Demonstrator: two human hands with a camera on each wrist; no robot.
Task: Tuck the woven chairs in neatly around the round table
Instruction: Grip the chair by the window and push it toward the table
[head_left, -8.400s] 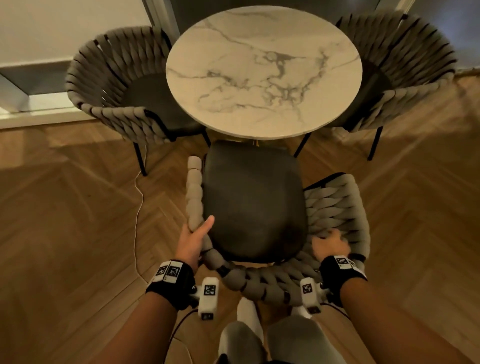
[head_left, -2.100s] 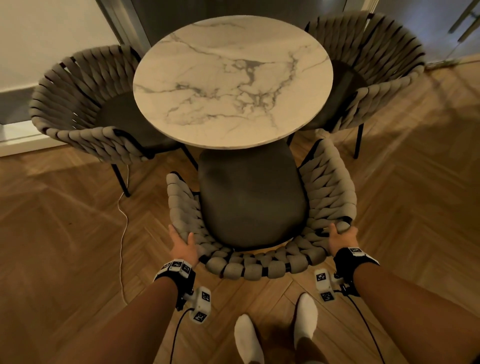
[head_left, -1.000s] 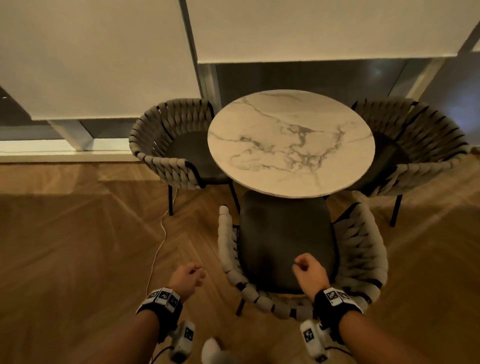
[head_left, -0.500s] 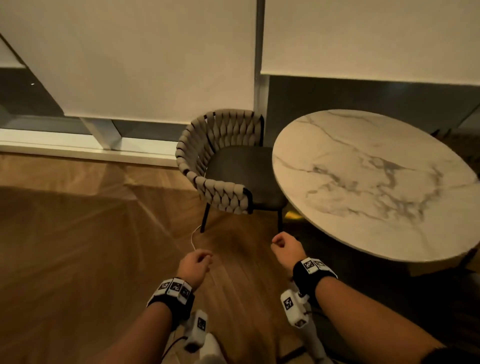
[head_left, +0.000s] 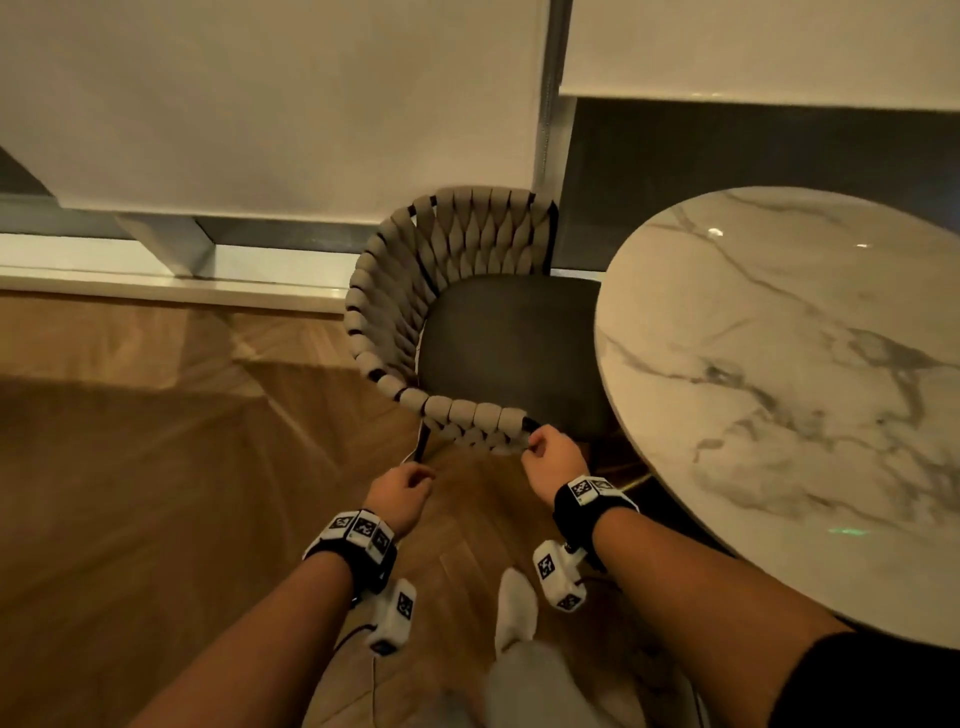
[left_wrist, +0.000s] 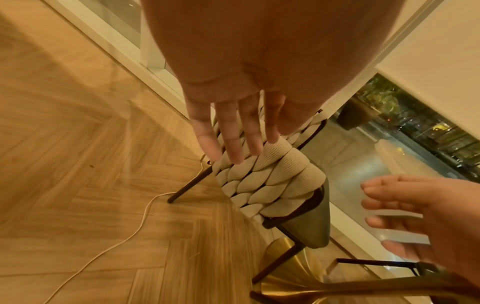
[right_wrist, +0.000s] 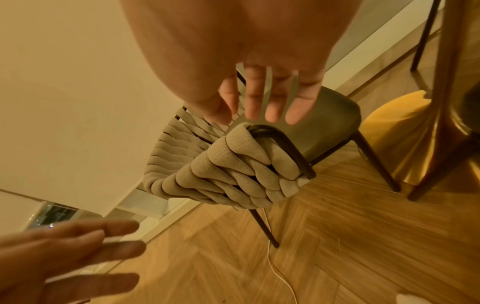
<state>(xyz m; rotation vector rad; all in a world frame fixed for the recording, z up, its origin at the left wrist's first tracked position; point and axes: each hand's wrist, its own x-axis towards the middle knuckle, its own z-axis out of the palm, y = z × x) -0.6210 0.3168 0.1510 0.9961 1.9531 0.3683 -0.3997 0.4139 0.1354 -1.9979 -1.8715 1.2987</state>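
A woven chair (head_left: 457, 249) with a dark seat (head_left: 509, 343) stands left of the round marble table (head_left: 779, 364), its seat partly under the tabletop. My right hand (head_left: 550, 454) hovers at the front end of the chair's near woven arm (right_wrist: 233, 170), fingers loose and holding nothing. Lower left, my left hand (head_left: 400, 493) is over the floor, just short of that arm (left_wrist: 270, 174), and is also empty. The wrist views show both hands' fingers extended and apart from the weave. The other chairs are out of view.
A window ledge (head_left: 156, 280) and lowered blinds run close behind the chair. A thin white cable (left_wrist: 116, 242) trails over the wood floor by the chair's leg. The table's gold base (right_wrist: 405, 133) stands right of the chair. My socked foot (head_left: 517, 608) is below my hands.
Both hands let go of the front chair, now pushed under the table. The view has swung left to the left chair, and both hands have moved up to its near arm.
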